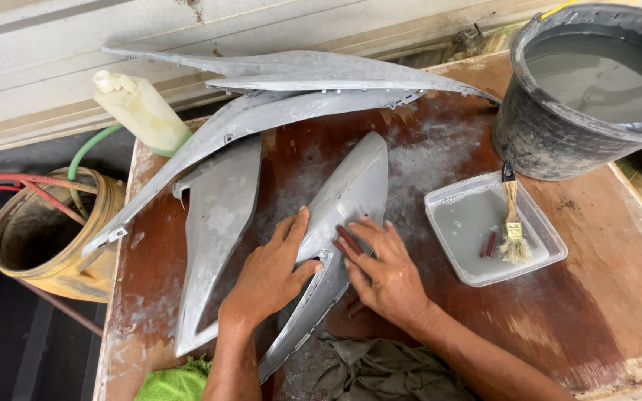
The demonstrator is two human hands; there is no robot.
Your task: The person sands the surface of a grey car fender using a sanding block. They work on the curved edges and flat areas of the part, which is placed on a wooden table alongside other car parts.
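Pressing grey fairing panel (343,200) to counter (596,297): left hand (273,271) flat, grip wide; right hand (384,271) pinching reddish sanding strip (349,240).

Black round plastic bucket (588,96) cut off at top and right edges. Green cloth (176,382) cropped at bottom edge. Dark red sanding piece (348,240) partly hidden beneath right hand (384,271).

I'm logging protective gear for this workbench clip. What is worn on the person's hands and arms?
Nothing. The left hand and right hand are bare, without gloves, rings, watch or bands. Both forearms are uncovered as far as the picture shows; no sleeves appear.
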